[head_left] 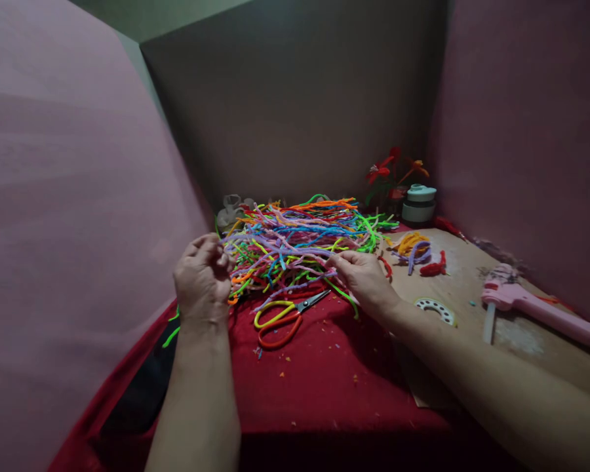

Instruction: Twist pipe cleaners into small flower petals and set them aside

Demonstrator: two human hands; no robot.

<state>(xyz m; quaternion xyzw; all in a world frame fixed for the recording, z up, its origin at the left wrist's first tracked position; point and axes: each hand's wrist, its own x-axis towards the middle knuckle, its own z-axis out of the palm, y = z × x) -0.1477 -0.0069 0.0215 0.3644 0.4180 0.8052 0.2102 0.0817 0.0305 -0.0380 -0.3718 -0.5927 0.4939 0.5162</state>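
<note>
A big heap of many-coloured pipe cleaners [305,229] lies on the red cloth in front of me. At its left side my left hand [204,275] is raised with the fingers curled in. My right hand [364,278] is at the heap's right front, thumb and fingers pinched together. A lavender pipe cleaner [295,251] stretches between both hands, its ends hidden in the fingers. Below it lie scissors [288,319] with one yellow and one red handle loop, blades pointing right, touched by neither hand.
On a brown board [511,341] at right lie a pink glue gun [535,305], a white ring with dark holes [435,311], and orange, purple and red twisted pieces. Behind stand a jar [419,204] and red flowers [381,172]. A dark flat object [142,387] lies left.
</note>
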